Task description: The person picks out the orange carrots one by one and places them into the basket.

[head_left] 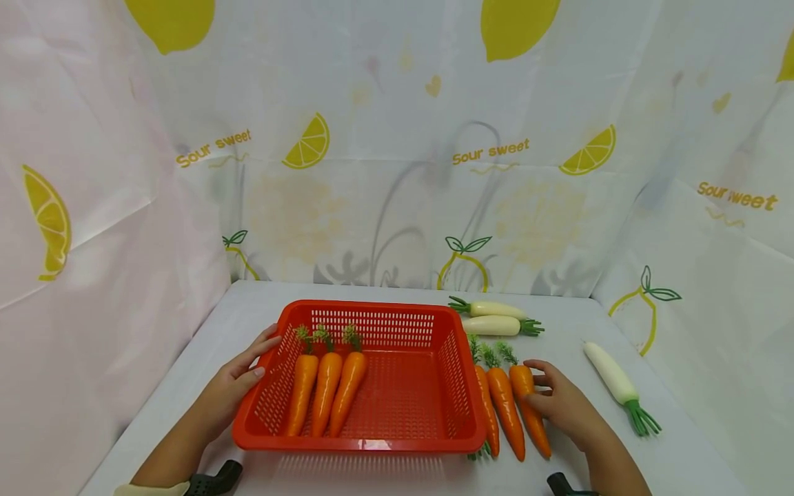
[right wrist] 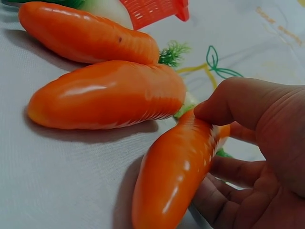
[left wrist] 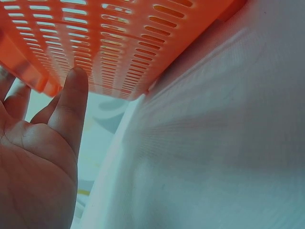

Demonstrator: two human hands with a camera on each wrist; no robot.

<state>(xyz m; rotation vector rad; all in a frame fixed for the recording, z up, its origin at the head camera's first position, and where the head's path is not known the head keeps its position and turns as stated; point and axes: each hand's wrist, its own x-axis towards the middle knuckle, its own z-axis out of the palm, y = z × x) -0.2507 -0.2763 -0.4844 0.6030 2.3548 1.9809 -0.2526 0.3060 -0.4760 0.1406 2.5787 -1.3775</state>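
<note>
A red plastic basket (head_left: 397,386) with slotted sides holds three orange carrots (head_left: 327,389) at its left side. My left hand (head_left: 238,379) rests against the basket's left rim, its fingers fairly straight. In the left wrist view one straight finger (left wrist: 71,105) meets the slotted outer wall; other fingertips are hidden at the rim. Right of the basket lie three more carrots. My right hand (head_left: 561,403) holds the rightmost carrot (head_left: 530,410) near its leafy end. In the right wrist view the thumb presses on that carrot (right wrist: 174,171), with several fingers behind it.
Two white radishes (head_left: 496,326) lie behind the carrots, and another radish (head_left: 614,372) lies far right. Green stems (head_left: 480,451) show beside the basket's front right corner. A lemon-print cloth (head_left: 397,207) hangs behind the white table (head_left: 248,303).
</note>
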